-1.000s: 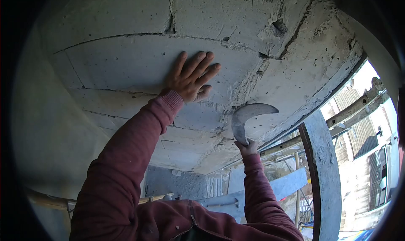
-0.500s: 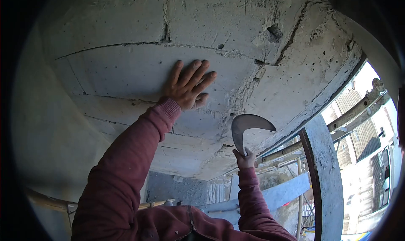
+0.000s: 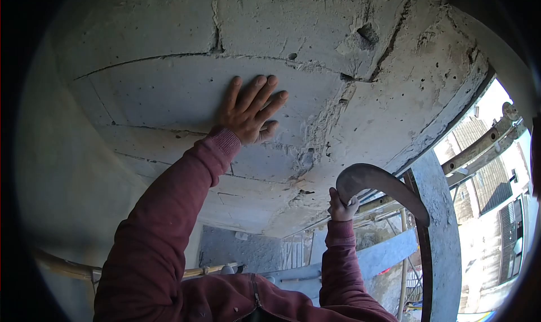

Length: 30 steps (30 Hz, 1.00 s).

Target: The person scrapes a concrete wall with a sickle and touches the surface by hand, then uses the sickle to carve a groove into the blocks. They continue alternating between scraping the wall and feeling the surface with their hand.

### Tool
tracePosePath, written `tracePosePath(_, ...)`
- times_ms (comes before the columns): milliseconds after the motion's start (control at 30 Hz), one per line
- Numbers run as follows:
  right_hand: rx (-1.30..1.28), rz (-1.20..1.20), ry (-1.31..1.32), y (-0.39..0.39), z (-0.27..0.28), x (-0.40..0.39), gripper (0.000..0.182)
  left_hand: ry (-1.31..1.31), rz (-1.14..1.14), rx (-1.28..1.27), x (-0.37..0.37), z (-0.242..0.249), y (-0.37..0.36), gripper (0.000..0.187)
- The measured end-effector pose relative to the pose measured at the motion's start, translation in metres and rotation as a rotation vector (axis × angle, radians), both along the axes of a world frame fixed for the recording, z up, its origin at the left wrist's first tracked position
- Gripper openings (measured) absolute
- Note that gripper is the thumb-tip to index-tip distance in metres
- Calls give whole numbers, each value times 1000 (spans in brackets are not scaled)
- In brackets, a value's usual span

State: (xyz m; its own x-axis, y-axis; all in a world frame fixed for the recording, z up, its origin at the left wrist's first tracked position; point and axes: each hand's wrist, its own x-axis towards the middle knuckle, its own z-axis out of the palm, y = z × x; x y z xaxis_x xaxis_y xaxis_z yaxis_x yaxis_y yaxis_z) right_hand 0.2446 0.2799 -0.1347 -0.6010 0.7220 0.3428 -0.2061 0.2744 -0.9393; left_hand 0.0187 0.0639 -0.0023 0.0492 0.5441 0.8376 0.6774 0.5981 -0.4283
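My left hand (image 3: 248,110) lies flat with spread fingers against the grey concrete surface (image 3: 169,91), just below a long dark seam. Lower and to the right, my right hand (image 3: 342,207) is closed around the base of a curved, sickle-shaped blade (image 3: 383,181). The blade arcs up from the hand and bends down to the right, its tip in front of the upright grey board (image 3: 439,226). The part of the tool inside my fingers is hidden.
Metal scaffold tubes (image 3: 479,153) cross the opening at the right, with a building (image 3: 507,237) beyond. A bamboo pole (image 3: 65,265) runs at the lower left. A rough hole (image 3: 367,36) and cracks mark the concrete.
My right hand has moved slightly right and up, and the curved blade has swung clockwise, its tip now further right and lower. My left hand stays pressed on the concrete.
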Motion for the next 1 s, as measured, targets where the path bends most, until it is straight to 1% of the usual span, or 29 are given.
tracePosePath(33, -257, 8, -10, -2, 15, 1, 7, -16, 1, -5, 0, 1, 1, 55)
tracePosePath(67, -198, -4, 131, 0, 20, -5, 8, -16, -4, -7, -1, 2, 1, 55)
tracePosePath(100, -196, -12, 132, 1, 18, -15, 8, -4, -2, 3, -2, 2, 1, 59)
tracePosePath(133, -4, -17, 58, 3, 7, -27, 12, 7, -5, 18, -1, 1, 2, 63)
tracePosePath(167, 191, -26, -15, 7, -2, -33, 17, 10, -20, 26, 2, 0, 1, 63)
tracePosePath(233, 450, 49, -579, 5, -23, -12, 28, -20, -18, 0, 1, 2, -1, 63)
tracePosePath(267, 489, 32, -653, 4, -60, 2, 33, 18, -30, 16, -2, 8, 1, 63)
tracePosePath(300, 456, 111, -827, -15, -61, 25, 35, 6, -35, 22, -1, 7, 1, 63)
tracePosePath(333, 341, 200, -845, -32, -78, 51, 35, -19, -41, 19, 2, 3, -1, 62)
tracePosePath(367, 239, 198, -811, -47, -122, 78, 42, -4, -54, 21, 3, 5, -2, 62)
tracePosePath(400, 70, 275, -780, -71, -123, 107, 46, -10, -50, 18, 4, 6, -2, 63)
tracePosePath(433, -69, 281, -726, -94, -128, 134, 44, -18, -49, 14, 6, 8, -2, 64)
tracePosePath(467, -91, 239, -972, -106, -146, 158, 40, -8, -68, 14, 8, 8, -3, 64)
tracePosePath(500, -208, 239, -1094, -123, -114, 176, 39, -31, -65, 9, 9, 8, -4, 66)
tracePosePath(533, -346, 262, -1097, -127, -153, 200, 37, -50, -62, 4, 11, 12, -2, 69)
tracePosePath(567, -307, 229, -1074, -131, -147, 214, 36, -31, -82, 2, 17, 18, 5, 69)
tracePosePath(633, -281, 179, -1028, -141, -126, 234, 36, -93, -199, -266, 38, 36, 31, 74)
tracePosePath(700, -384, 156, -1145, -138, -116, 240, 36, -111, -361, -266, 68, 71, 70, 76)
tracePosePath(733, -386, 137, -1126, -141, -114, 242, 36, -92, -378, -261, 79, 93, 87, 76)
tracePosePath(800, -342, 125, -1103, -141, -116, 248, 48, -111, -417, -64, 90, 140, 119, 77)
tracePosePath(833, -343, 121, -1098, -143, -117, 250, 48, -95, -433, -55, 91, 159, 135, 77)
tracePosePath(900, -358, 108, -1091, -142, -115, 251, 47, -106, -252, 149, 92, 188, 157, 75)
tracePosePath(933, -371, 104, -1094, -142, -116, 252, 47, -96, -157, 133, 95, 185, 164, 73)
tracePosePath(967, -389, 102, -1095, -144, -117, 255, 47, -88, -174, 134, 97, 182, 168, 73)
tracePosePath(1000, -399, 97, -1093, -144, -117, 257, 46, -46, -157, 61, 96, 177, 168, 72)
